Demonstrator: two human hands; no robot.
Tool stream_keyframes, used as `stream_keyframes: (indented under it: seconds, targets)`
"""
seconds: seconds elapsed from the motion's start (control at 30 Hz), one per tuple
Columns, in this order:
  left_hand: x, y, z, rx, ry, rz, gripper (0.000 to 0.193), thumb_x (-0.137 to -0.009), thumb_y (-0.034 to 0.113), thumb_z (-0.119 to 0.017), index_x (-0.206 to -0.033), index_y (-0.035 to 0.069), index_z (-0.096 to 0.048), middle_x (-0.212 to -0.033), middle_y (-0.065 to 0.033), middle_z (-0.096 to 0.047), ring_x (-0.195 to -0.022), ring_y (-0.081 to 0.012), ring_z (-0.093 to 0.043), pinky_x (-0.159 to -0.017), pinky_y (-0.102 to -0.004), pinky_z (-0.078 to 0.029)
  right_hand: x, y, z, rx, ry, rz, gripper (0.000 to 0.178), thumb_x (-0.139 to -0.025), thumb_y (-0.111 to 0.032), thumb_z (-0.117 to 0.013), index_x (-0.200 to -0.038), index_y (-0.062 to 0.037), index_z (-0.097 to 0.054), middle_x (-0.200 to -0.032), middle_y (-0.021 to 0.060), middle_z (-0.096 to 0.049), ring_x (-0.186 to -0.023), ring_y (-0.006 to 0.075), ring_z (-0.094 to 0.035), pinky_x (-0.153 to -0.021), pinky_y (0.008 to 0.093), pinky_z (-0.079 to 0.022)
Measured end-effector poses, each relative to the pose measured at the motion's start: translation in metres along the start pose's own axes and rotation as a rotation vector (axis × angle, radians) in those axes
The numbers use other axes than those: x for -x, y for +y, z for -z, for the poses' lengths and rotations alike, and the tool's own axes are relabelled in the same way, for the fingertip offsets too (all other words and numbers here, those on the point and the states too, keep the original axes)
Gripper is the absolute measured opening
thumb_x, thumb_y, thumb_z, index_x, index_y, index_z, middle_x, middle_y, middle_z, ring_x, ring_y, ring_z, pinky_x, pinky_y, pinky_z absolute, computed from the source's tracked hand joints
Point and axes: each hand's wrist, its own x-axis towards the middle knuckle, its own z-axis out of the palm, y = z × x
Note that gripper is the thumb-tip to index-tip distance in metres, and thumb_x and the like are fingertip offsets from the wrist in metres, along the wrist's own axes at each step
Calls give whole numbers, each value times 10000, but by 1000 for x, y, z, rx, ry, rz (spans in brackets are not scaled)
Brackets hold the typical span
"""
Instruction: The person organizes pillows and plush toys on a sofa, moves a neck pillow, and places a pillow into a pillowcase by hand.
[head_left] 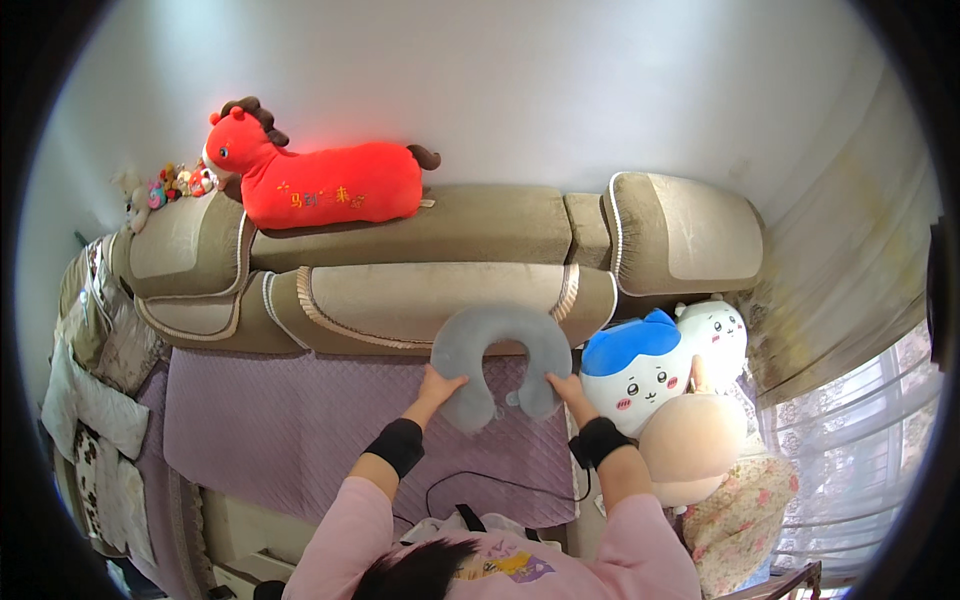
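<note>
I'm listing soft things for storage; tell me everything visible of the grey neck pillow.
The grey neck pillow is a plump U that looks like plush fabric. Its arch points toward the sofa backrest, its open end away from it. Small pale fastener-like bits show near both tips, too small to identify. The left grip and right grip hold its two sides. It overlaps the purple quilted cover in view; contact there is unclear.

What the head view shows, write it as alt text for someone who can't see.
A person's left hand and right hand hold a grey neck pillow, open end toward the body, above a purple sofa cover. A red plush horse lies atop the sofa back; more plush toys sit at the right.
</note>
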Motion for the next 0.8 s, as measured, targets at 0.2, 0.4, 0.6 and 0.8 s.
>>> stream_keyframes:
  seconds: [0.2, 0.4, 0.6, 0.8]
  targets:
    - [-30, 37, 34, -264, 71, -5, 785, -540, 304, -737, -1147, 18, -329, -1081, -182, -487, -989, -299, -494, -806, -358, -410, -49, 12, -19, 67, -60, 127, 575, -567, -319, -676, -959, 75, -527, -899, 217, -575, -861, 308, -552, -730, 328, -432]
    - [-33, 41, 0, -211, 116, -197, 672, -527, 240, -727, -1095, 68, -413, -1052, -144, -499, -957, -308, -497, -791, -373, -413, -126, 128, 4, 123, -65, 253, 608, -591, -392, -683, -980, 49, -530, -800, 156, -605, -640, 263, -576, -620, 338, -460]
    - [-23, 1, 11, -667, 141, -253, 546, -531, 192, -682, -1005, 57, -447, -994, -140, -494, -936, -316, -490, -776, -381, -412, -183, 37, 90, 162, 360, 380, 768, -583, -174, -734, -1175, 83, -316, -1145, 212, -402, -1072, 271, -377, -918, 349, -291]
    - [-30, -51, 32, -263, -103, -109, 577, -466, 190, -689, -988, 37, -500, -945, -150, -549, -902, -339, -511, -754, -373, -429, -225, -10, 118, -87, 225, 384, 789, -637, -309, -717, -1191, 89, -320, -1167, 192, -402, -1061, 250, -402, -901, 319, -315]
